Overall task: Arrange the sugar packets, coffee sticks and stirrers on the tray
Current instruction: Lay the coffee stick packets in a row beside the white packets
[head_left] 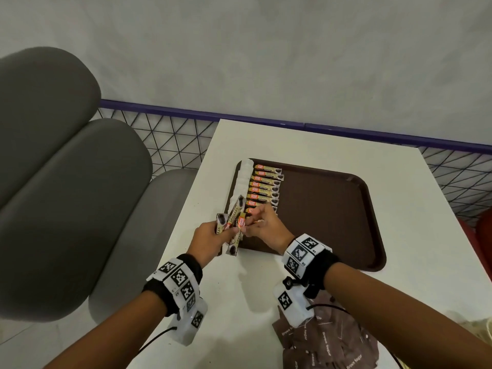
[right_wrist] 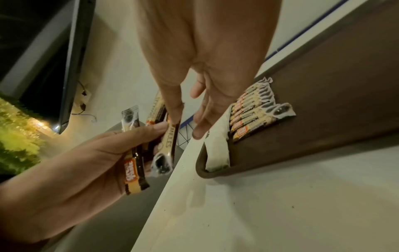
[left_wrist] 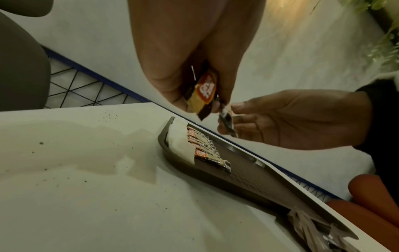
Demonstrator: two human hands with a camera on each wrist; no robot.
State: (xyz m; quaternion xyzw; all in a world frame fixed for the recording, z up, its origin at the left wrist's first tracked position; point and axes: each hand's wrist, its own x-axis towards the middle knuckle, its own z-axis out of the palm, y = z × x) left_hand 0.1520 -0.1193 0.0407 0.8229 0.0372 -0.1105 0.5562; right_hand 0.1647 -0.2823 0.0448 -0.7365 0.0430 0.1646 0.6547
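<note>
White table [head_left: 314, 145] beside grey cushioned seating [head_left: 66, 161]; on it a brown tray [head_left: 332, 209] with white wrapped stirrers [head_left: 246, 171] along its left rim and a row of coffee sticks [head_left: 266, 186] just beside them; left hand [head_left: 206, 235] clutches a bundle of loose sticks [head_left: 231, 222] over the tray's near-left corner; right hand [head_left: 262, 225] pinches one stick from it; brown sugar packets [head_left: 319, 344] piled at the table's near edge.

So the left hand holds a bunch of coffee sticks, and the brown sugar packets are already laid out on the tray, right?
Not quite. The left hand does hold coffee sticks, but the head view shows the brown sugar packets on the table, off the tray.
</note>
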